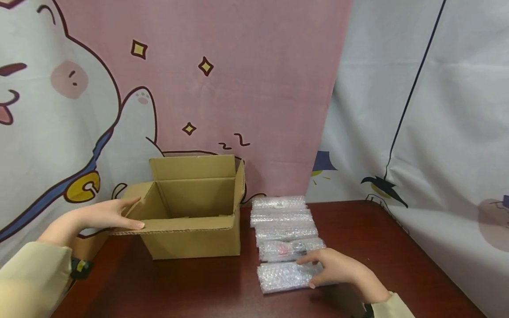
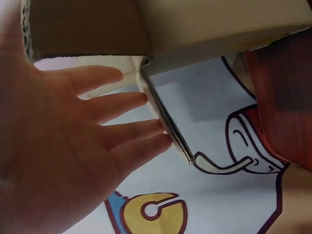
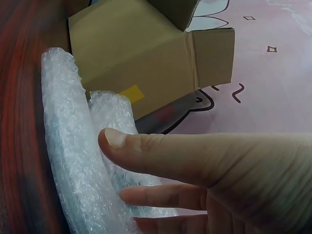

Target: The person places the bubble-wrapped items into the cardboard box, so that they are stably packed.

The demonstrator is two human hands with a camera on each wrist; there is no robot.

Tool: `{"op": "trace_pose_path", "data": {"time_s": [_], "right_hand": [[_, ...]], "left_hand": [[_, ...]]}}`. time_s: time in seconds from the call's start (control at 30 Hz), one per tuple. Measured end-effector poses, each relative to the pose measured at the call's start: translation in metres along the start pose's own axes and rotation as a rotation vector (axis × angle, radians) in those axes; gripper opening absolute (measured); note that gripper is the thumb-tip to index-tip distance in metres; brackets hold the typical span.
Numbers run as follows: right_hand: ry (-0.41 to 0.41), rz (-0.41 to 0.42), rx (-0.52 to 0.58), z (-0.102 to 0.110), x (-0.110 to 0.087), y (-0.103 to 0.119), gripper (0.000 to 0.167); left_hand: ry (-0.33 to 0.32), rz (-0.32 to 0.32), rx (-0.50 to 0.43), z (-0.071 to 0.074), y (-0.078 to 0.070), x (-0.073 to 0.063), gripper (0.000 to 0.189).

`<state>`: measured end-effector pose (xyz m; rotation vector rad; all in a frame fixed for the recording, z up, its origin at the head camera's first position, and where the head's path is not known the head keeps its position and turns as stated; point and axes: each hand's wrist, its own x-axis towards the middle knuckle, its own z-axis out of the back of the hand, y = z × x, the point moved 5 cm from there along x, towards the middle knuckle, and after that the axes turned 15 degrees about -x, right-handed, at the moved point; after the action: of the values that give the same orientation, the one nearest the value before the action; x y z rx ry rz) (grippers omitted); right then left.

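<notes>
An open cardboard box (image 1: 191, 238) stands left of the middle of the table with its flaps spread. My left hand (image 1: 105, 216) is at its front left corner, thumb by the front flap (image 1: 179, 224). In the left wrist view the fingers (image 2: 129, 131) are straight and touch the edge of the side flap (image 2: 168, 119). Several bubble-wrapped packages lie in a column right of the box. Over the right end of the nearest bubble-wrapped package (image 1: 284, 277) is my right hand (image 1: 338, 267), thumb and fingers apart; whether it touches the wrap I cannot tell.
Another wrapped package (image 1: 292, 249) behind the nearest shows pink and dark contents. The dark red wooden table (image 1: 191, 287) ends at a patterned pink and white curtain (image 1: 254, 88) behind and a white one (image 1: 457, 154) to the right. The box stands close to the back curtain.
</notes>
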<state>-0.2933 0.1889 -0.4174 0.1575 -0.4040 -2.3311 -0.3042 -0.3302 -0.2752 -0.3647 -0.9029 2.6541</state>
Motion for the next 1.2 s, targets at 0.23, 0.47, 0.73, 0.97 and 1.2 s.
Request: {"op": "trace_pose_path", "data": {"time_s": [0.23, 0.47, 0.73, 0.97, 1.2], "right_hand": [[0.010, -0.019, -0.001, -0.003, 0.000, -0.003, 0.050], [-0.004, -0.008, -0.037, -0.005, 0.001, -0.005, 0.050], [-0.051, 0.054, -0.116, -0.010, 0.004, -0.004, 0.050], [-0.086, 0.050, -0.319, -0.015, 0.007, 0.005, 0.057], [-0.116, 0.092, -0.427, -0.018, 0.009, 0.015, 0.068]], "left_hand": [[-0.058, -0.027, -0.030, -0.009, 0.011, 0.001, 0.103], [-0.139, -0.103, -0.053, -0.020, 0.021, -0.002, 0.103], [-0.172, -0.107, -0.067, -0.024, 0.026, -0.006, 0.105], [-0.171, -0.107, -0.081, -0.023, 0.027, -0.005, 0.105], [-0.170, -0.113, -0.087, -0.026, 0.027, -0.006, 0.106]]}}
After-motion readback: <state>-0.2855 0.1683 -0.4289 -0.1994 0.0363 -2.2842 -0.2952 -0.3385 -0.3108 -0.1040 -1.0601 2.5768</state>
